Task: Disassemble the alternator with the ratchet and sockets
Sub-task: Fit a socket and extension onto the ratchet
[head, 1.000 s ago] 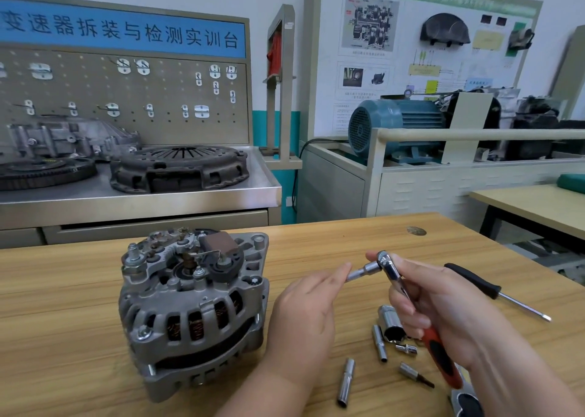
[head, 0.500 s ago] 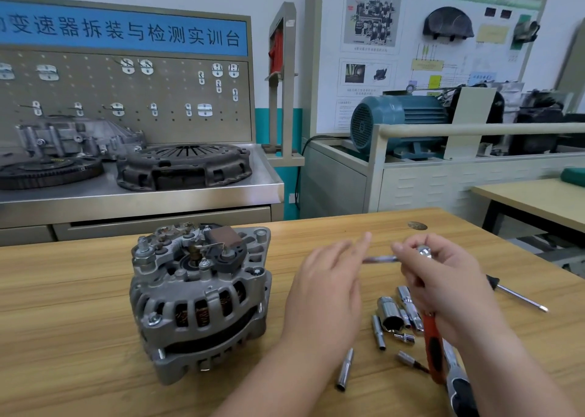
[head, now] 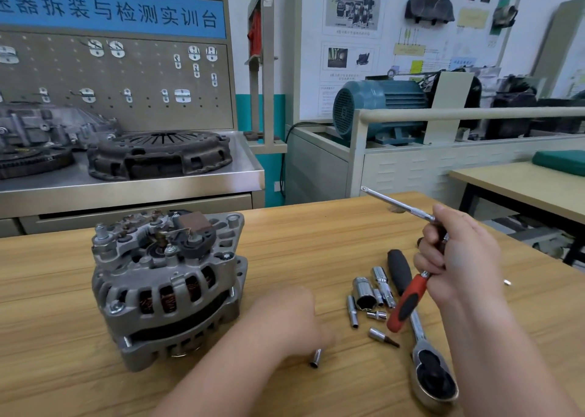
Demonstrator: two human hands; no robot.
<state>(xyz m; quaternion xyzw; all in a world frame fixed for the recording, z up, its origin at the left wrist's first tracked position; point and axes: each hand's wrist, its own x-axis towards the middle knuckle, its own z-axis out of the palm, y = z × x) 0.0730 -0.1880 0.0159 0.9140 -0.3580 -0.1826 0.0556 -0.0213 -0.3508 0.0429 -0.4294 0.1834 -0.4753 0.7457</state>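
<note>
The grey alternator [head: 167, 283] stands on the wooden table [head: 316, 236], rear end up, left of both hands. My right hand [head: 459, 258] grips a small ratchet with a red and black handle [head: 408, 302], lifted off the table; a thin extension bar [head: 399, 204] on it points up and to the left. My left hand [head: 291, 318], blurred, is down on the table with its fingers curled over the upper end of a slim socket [head: 315, 358]. Several loose sockets [head: 364, 293] and a bit socket [head: 381, 337] lie between my hands.
A large ratchet [head: 433, 382] with a black grip lies on the table under my right hand. Behind the table stands a steel bench with a clutch cover [head: 158, 155] and a pegboard. A blue motor [head: 380, 112] sits at the back right.
My left hand has left the extension bar and dropped to the slim socket on the table. My right hand has tilted the small ratchet, so the bar now points up and left.
</note>
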